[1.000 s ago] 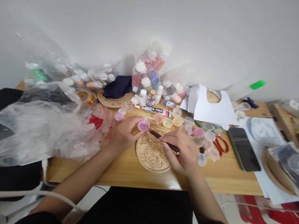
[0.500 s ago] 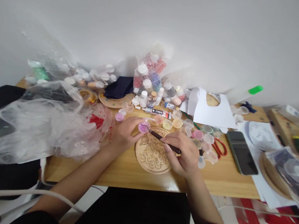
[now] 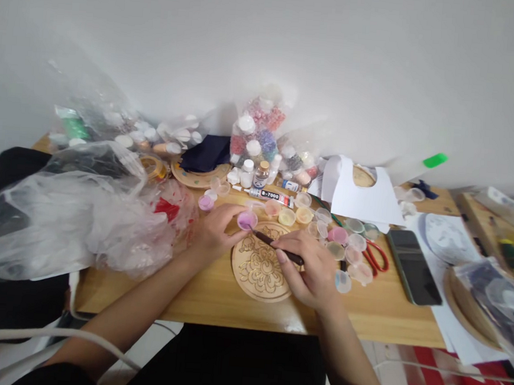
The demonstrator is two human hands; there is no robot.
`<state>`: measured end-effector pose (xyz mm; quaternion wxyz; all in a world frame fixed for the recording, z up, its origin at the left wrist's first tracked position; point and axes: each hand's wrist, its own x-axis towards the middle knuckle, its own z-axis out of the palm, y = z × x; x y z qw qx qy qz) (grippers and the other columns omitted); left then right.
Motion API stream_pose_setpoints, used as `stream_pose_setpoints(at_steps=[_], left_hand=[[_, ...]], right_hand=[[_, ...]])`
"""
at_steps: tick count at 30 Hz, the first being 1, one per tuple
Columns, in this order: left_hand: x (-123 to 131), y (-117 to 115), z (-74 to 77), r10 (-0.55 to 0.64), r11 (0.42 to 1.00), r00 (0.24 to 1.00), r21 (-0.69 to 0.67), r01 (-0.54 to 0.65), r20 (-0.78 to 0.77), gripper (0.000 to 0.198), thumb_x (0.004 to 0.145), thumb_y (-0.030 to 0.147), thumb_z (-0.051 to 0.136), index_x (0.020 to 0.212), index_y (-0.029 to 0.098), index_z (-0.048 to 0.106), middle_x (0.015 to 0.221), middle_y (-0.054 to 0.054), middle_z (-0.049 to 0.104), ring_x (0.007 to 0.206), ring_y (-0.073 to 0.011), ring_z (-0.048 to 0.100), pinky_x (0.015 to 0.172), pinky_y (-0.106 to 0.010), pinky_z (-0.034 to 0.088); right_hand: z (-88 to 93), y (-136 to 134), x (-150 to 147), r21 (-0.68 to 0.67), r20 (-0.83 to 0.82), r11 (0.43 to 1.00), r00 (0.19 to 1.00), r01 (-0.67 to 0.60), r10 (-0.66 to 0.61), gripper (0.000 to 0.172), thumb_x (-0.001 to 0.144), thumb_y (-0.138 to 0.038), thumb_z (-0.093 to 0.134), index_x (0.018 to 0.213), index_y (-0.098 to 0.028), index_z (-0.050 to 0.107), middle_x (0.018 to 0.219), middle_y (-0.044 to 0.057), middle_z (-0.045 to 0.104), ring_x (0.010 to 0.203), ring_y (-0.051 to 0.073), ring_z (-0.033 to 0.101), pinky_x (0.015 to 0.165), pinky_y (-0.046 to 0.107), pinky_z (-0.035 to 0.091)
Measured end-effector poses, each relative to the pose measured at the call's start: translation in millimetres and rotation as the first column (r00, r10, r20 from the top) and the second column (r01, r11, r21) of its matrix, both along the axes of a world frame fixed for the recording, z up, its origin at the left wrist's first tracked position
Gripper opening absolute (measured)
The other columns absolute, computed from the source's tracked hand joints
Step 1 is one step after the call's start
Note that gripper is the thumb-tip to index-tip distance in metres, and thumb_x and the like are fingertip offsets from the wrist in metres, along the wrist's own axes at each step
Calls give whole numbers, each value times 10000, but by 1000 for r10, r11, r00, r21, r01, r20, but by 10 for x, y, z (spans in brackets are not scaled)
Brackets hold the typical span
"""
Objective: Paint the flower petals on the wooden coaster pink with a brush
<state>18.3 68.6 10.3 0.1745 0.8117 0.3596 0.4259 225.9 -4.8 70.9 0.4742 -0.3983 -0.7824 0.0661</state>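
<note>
Pinching the purple cup (image 3: 247, 219) at the board's (image 3: 263, 273) far-left edge, the left hand (image 3: 213, 232) steadies it; the right hand's (image 3: 308, 265) fingers close round the tool (image 3: 264, 237), its tip now shifted from cup centre to near rim, apparently working less deeply inside.

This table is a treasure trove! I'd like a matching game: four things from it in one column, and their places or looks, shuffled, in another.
Column one
1. Small purple cup
2. Dark-handled tool
3. Phone
4. Round wooden board

Column two
A. Lies with its dark screen facing up
B. Held in the right hand
C. Bears a flower pattern in gold-coloured lines
D. Held between the thumb and fingers of the left hand

Right pairs: 1-D, 2-B, 3-A, 4-C
</note>
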Motion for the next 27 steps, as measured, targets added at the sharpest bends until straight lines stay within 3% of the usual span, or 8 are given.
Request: stream_pose_setpoints(at_steps=[4, 9, 20, 27], left_hand=[[12, -3, 0, -19, 1000, 1000, 7, 19, 21, 197, 971, 302, 684, 1132, 199, 638, 1057, -42, 777, 978, -188, 753, 885, -321, 612], [-4, 11, -26, 5, 999, 1000, -33, -5, 17, 194, 961, 273, 682, 1136, 193, 654, 1076, -57, 775, 999, -207, 757, 890, -345, 624], [-29, 60, -11, 6, 989, 1000, 151, -8, 10, 180, 978, 262, 673, 1143, 197, 638, 1065, -63, 774, 1017, -213, 758, 912, -371, 644], [-15, 51, 1, 4, 988, 1000, 154, -3, -1, 176, 974, 235, 676, 1137, 177, 640, 1052, -68, 780, 1001, -205, 760, 910, -364, 647]], right_hand=[[-9, -10, 7, 21, -21, 997, 997, 72, -71, 186, 947, -71, 576, 1059, -210, 631, 857, 59, 753, 759, 172, 707, 669, 301, 585], [-7, -11, 2, -14, -13, 1000, 1000, 4, -4, 153, 958, -83, 573, 1042, -198, 631, 845, 59, 751, 754, 162, 716, 669, 285, 590], [-41, -1, 13, 11, -14, 999, 999, 35, -35, 177, 955, -79, 581, 1074, -198, 635, 883, 70, 756, 781, 171, 717, 688, 294, 593], [-49, 6, 0, 12, 14, 999, 999, 29, -29, 181, 959, -82, 575, 1085, -199, 631, 905, 73, 761, 809, 173, 725, 703, 299, 596]])
